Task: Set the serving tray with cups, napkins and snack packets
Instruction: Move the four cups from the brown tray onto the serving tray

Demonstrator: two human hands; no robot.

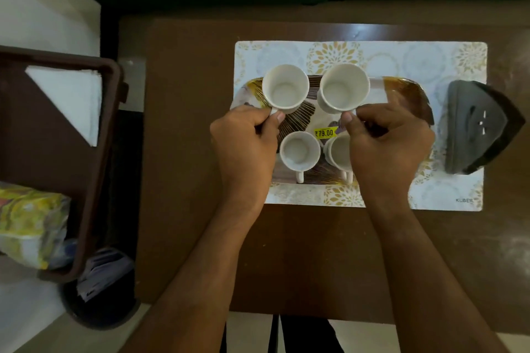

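The brown counter [200,152] fills the middle of the frame, and on it, right of centre, lies a pale patterned placemat [430,60] carrying the serving tray [407,92], a flat, glossy, stiff board with a yellow price sticker [324,133] near its middle; it looks slick, so cups could slide on it if it were tipped. At the left edge of the frame a dark brown bin [94,169] holds folded white napkins [71,100], soft and light, best lifted by a pinched corner or edge, and below them yellow snack packets [31,223], crinkly, light and slippery-looking, best taken across the body. Four white cups stand or hang over the tray, all open side up and seemingly empty; they appear ceramic, rigid, smooth and chippable, so the handle is the sure place to hold. The right hand [390,140] has its fingers curled in, thumb and forefinger pinching the handle of the upper right cup [344,89], whose bowl sits beyond the fingertips toward the top of the frame. The left hand [243,140] does likewise with the upper left cup [285,87]. Whether those two touch the tray I cannot tell. The lower left cup [299,150] stands free between the hands, handle toward the bottom; the lower right cup [339,152] is partly hidden under the right hand.
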